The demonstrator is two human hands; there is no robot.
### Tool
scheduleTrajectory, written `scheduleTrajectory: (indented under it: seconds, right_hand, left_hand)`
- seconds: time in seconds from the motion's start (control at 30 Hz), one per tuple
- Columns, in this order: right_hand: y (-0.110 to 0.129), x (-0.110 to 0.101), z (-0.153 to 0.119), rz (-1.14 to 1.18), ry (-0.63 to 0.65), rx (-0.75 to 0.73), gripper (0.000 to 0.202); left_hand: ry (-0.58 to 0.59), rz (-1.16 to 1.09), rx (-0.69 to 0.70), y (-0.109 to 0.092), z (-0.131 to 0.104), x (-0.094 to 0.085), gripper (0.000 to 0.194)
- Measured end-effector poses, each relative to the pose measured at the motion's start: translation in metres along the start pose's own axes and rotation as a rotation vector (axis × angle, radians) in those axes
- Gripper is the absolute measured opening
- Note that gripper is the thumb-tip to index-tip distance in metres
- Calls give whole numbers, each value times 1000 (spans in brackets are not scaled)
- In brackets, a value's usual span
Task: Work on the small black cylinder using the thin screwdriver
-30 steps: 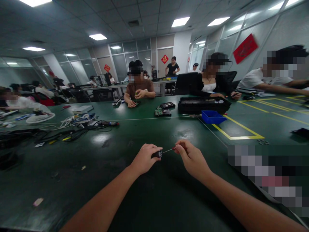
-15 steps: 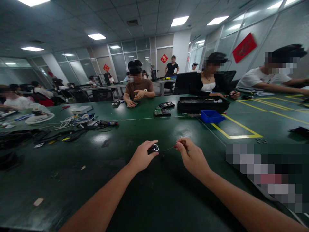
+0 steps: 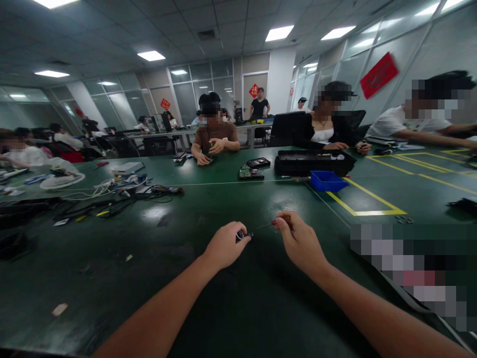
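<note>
Wrapped round a small dark cylindrical part with a pale ring [image 3: 239,235] is my left hand [image 3: 226,244], low over the green table [image 3: 208,308]. A smaller black piece [image 3: 250,234] shows at its thumb tip; whether the two are joined is unclear. My right hand [image 3: 298,238] pinches the red handle of a thin screwdriver [image 3: 274,223]. Its shaft points left toward the left hand, and its tip is apart from the black piece.
Beyond my hands lie circuit boards [image 3: 251,173], a blue bin [image 3: 328,181] and a long black tray [image 3: 315,161]. Tangled cables [image 3: 126,191] spread at the left. A person [image 3: 215,134] sits opposite; other people sit at the right.
My left hand has turned and closed further round the cylindrical part, with the small black piece now at its thumb. The screwdriver has shifted slightly right, its tip farther from that hand.
</note>
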State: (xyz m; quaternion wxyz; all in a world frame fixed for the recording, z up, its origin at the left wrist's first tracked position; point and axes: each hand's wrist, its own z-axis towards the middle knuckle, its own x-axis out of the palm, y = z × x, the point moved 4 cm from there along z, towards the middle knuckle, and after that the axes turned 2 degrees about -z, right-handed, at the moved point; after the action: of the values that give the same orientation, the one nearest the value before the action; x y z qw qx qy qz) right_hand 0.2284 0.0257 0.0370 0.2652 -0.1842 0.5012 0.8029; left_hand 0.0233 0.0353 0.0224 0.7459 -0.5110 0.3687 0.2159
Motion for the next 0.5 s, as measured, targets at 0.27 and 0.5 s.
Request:
scheduleTrajectory:
  seconds: [0.27, 0.5]
  right_hand:
    - [2, -1, 0, 7, 9, 11, 20]
    - [-1, 2, -1, 8, 44, 28, 22]
  left_hand:
    - [96, 344, 47, 0, 7, 20, 34]
    - [144, 380, 46, -3, 17, 29, 26]
